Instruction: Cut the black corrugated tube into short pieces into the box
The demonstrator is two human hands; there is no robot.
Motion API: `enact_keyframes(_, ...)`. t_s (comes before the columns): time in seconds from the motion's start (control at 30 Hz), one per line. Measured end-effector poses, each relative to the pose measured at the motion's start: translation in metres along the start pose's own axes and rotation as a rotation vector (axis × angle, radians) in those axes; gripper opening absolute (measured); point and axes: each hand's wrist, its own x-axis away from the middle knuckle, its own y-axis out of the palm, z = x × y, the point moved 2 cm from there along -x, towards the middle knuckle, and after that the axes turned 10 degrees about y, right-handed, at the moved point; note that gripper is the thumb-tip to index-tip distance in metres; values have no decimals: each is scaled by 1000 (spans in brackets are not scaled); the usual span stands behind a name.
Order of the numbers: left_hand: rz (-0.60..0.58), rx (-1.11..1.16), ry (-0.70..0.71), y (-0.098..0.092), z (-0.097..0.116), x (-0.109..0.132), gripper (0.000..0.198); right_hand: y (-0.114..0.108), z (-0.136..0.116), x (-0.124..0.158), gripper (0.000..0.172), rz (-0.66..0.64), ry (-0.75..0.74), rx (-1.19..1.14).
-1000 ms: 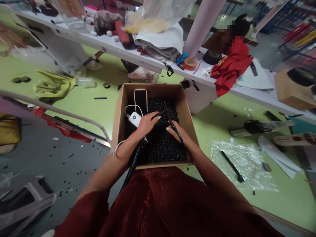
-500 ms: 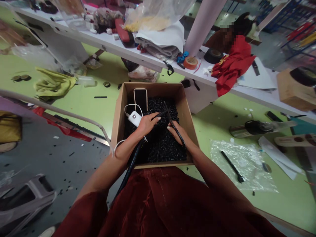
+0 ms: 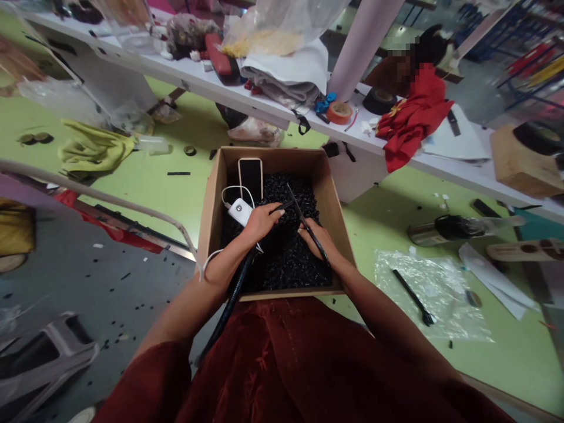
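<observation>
A cardboard box (image 3: 340, 235) in front of my body holds a heap of small black pieces (image 3: 295, 264). Over the heap, my left hand (image 3: 262, 223) is closed on a long black tube (image 3: 235, 294), which trails down past my left forearm; a thin black end sticks out beyond the fingers. My right hand (image 3: 318, 239) grips a dark scissors-like tool (image 3: 308, 226), its tip crossing near that black end. Beside my left hand lie a white device with a cable (image 3: 240, 211) and an upright phone (image 3: 251, 175).
Behind the box runs a white shelf (image 3: 194, 82) with an orange tape roll (image 3: 339, 113) and red cloth (image 3: 416, 114). A metal bottle (image 3: 425, 232) and clear plastic bag (image 3: 458, 294) lie at right. A curved metal rail (image 3: 118, 197) passes at left. Another person sits beyond the shelf.
The tool in my right hand has tilted slightly, its tip shifting left. My left hand has moved very slightly left with the black tube still held.
</observation>
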Motion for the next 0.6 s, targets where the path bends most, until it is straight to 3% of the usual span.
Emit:
enact_keyframes(0.37, -57, -182, -24, 1, -6, -3, 33, 8, 13, -7, 10, 49, -42, 136)
enact_keyframes(0.6, -112, -214, -26, 6, -8, -2, 31, 5, 21, -13, 11, 103, 10, 40)
